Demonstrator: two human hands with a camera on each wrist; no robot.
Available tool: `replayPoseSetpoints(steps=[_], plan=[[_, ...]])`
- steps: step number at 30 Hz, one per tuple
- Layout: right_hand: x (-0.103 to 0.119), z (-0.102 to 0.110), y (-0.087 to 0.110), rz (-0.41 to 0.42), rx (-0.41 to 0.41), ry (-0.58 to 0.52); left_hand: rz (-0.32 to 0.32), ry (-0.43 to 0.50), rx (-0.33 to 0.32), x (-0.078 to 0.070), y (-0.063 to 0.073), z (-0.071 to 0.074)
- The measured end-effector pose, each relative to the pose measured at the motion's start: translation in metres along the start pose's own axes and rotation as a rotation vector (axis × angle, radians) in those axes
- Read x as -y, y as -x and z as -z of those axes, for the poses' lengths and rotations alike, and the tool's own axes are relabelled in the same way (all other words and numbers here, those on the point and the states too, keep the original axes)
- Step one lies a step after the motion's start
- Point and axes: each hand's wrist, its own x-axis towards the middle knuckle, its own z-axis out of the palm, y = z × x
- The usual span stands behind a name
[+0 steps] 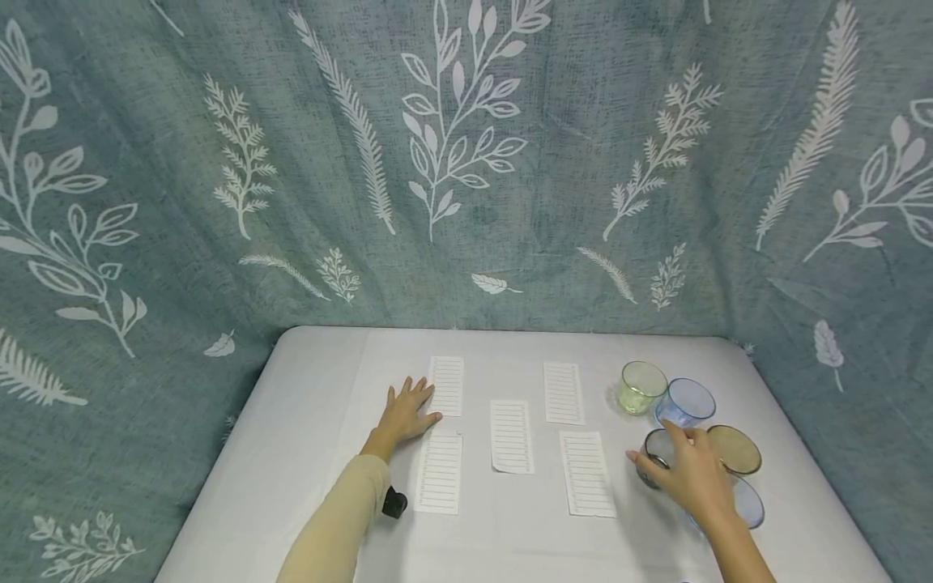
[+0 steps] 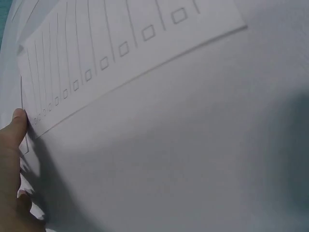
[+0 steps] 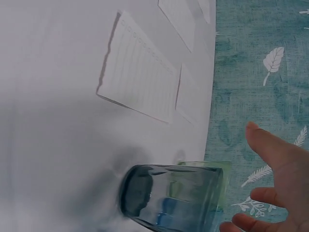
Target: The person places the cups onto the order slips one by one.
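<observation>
My left hand (image 1: 402,414) rests palm down at the table's left side, fingers spread, fingertips right at the edge of a lined paper slip (image 1: 448,380). In the left wrist view its thumb (image 2: 19,123) lies near the corner of a slip with small checkboxes (image 2: 104,63). Over on the right, my right hand (image 1: 696,478) hovers above a dark grey glass (image 1: 659,444), thumb and fingers apart. The right wrist view shows that grey glass (image 3: 164,193) standing upright, a gap between it and the thumb (image 3: 260,140).
Around the grey glass stand a green glass (image 1: 641,389), a blue glass (image 1: 687,402), an amber glass (image 1: 736,449) and a pale blue glass (image 1: 749,504), partly behind the right hand. Several more lined slips (image 1: 512,437) lie mid-table. A patterned curtain (image 1: 539,194) hangs behind the white table (image 1: 496,542).
</observation>
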Motion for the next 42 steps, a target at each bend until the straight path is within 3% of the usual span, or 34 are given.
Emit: replayPoseSetpoints(steps=[10, 17, 25, 42], plan=[[-0.008, -0.021, 0.007, -0.014, -0.097, 0.011, 0.02, 0.044, -0.025, 0.0, -0.001, 0.0], [-0.01, -0.028, 0.011, -0.103, -0.08, 0.0, 0.022, 0.011, -0.003, 0.0, -0.003, -0.002], [-0.012, -0.029, 0.01, -0.109, -0.098, 0.015, 0.038, 0.025, -0.011, 0.003, -0.005, -0.003], [-0.014, -0.019, 0.001, -0.128, 0.063, -0.042, 0.026, 0.063, -0.024, 0.008, -0.005, -0.007]])
